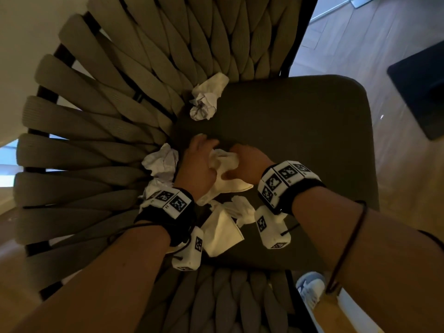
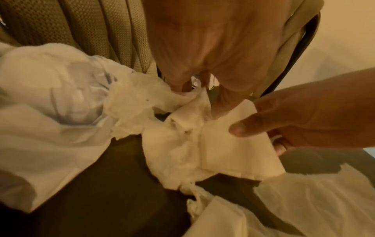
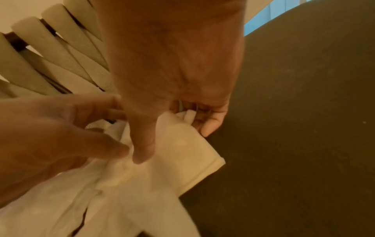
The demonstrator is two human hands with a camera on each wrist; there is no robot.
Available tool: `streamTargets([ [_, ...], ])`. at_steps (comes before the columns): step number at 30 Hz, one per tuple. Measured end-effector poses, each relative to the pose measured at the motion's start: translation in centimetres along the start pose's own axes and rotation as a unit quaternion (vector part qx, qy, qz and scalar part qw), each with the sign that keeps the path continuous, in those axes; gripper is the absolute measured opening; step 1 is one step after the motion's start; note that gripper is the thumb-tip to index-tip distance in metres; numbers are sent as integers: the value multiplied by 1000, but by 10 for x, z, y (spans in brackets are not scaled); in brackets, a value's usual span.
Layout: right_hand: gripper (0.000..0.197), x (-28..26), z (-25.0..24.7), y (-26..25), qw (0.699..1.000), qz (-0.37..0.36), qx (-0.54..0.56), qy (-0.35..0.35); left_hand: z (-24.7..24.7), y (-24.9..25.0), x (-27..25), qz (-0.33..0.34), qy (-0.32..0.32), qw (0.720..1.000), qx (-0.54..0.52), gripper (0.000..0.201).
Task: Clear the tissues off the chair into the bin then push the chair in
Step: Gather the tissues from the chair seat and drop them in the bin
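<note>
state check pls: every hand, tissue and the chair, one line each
Left hand: grips the tissue between the hands.
Right hand: pinches the same tissue.
White folded tissue between the hands: held by both hands, low over the seat.
Crumpled white tissue by the backrest: loose on the seat.
Crumpled white tissue beside the left wrist: loose on the seat.
Flat white tissue under the wrists: loose on the seat.
Dark cushioned chair with woven straps: tissues not cleared off it.
</note>
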State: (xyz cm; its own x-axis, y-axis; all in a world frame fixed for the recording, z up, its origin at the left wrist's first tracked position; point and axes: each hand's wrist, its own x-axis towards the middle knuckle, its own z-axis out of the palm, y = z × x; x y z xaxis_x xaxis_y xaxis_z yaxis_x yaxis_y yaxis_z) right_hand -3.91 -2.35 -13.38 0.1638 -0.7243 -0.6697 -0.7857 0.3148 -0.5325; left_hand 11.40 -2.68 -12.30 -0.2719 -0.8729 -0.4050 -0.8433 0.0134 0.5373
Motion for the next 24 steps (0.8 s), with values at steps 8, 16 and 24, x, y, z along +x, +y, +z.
streamTargets([
  [8, 68, -45, -5, 37, 979, 89, 185, 13, 0, -4, 8, -145, -59, 986, 54, 92],
  [16, 66, -122, -14, 79, 938, 118, 299, 131, 0, 35, 2, -144, -40, 976, -158, 71],
  [24, 63, -180, -12, 122, 886, 117, 374, 249, -2, 75, -25, -94, -165, 981, -35, 62],
])
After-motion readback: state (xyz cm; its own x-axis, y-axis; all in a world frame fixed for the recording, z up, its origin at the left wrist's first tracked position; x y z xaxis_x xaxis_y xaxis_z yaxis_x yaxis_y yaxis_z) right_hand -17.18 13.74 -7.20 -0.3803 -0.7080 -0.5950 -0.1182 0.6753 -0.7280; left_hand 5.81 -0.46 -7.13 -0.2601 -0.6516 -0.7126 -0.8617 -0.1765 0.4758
